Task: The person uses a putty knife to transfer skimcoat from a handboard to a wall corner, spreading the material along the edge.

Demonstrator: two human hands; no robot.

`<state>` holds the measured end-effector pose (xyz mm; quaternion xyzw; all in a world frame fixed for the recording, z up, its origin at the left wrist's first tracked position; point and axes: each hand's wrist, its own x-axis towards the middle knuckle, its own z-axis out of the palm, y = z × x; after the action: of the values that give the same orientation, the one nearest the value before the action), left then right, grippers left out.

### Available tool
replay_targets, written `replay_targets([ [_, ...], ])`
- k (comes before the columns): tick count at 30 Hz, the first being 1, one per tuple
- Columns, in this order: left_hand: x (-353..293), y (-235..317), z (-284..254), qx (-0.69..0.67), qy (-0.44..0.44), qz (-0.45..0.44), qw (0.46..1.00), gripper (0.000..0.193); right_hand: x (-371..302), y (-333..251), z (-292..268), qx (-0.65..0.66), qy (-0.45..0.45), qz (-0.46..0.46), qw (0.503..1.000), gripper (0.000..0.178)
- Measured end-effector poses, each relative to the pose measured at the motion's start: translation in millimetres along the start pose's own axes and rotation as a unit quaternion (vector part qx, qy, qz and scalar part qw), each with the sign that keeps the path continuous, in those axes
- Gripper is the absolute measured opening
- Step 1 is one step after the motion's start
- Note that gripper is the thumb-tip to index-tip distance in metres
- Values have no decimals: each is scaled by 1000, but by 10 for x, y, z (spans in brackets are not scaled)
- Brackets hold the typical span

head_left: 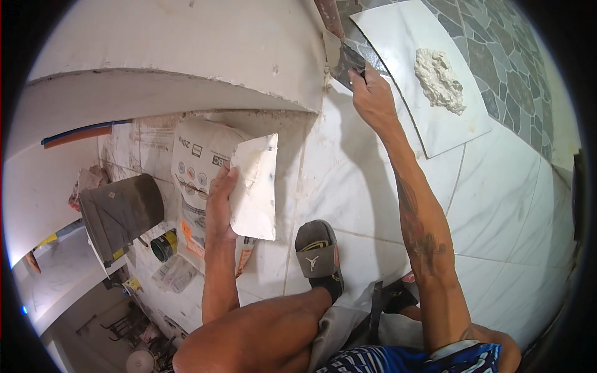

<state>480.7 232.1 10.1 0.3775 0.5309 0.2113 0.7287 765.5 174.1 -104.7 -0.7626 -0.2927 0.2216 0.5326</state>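
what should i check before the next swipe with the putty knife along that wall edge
1. Right hand grip on the putty knife: ok, fingers closed around it.
2. Blade against the wall edge: cannot tell, contact is too small to see.
3. Left hand holding the white tile piece: ok, gripped at its edge.
4. Filler pile ready on the flat tile: ok, a lump sits there.
5. Footing: ok, sandalled foot flat on the floor.

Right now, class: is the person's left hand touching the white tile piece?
Touching. The head view shows the left hand gripping the white tile piece along its left edge, thumb against its face.
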Motion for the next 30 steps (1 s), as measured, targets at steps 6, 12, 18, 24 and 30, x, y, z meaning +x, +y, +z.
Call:
replay_targets([
  [6, 14, 18, -8, 4, -9, -4, 1000, 45, 133, 86, 307, 58, 78, -144, 985, 29],
  [12, -11, 55, -10, 5, 11, -4, 1000, 48, 270, 101, 560, 44, 129, -201, 970, 39],
  [18, 17, 100, -65, 47, -3, -3, 999, 44, 370, 116, 595, 28, 88, -243, 966, 50],
  [24, 52, 131, 38, 42, 2, -10, 999, 40, -68, -58, 590, 13, 38, -211, 977, 56],
  [30, 107, 86, 98, 63, 2, -3, 998, 39, -624, -185, 421, 12, 5, -207, 978, 55],
])
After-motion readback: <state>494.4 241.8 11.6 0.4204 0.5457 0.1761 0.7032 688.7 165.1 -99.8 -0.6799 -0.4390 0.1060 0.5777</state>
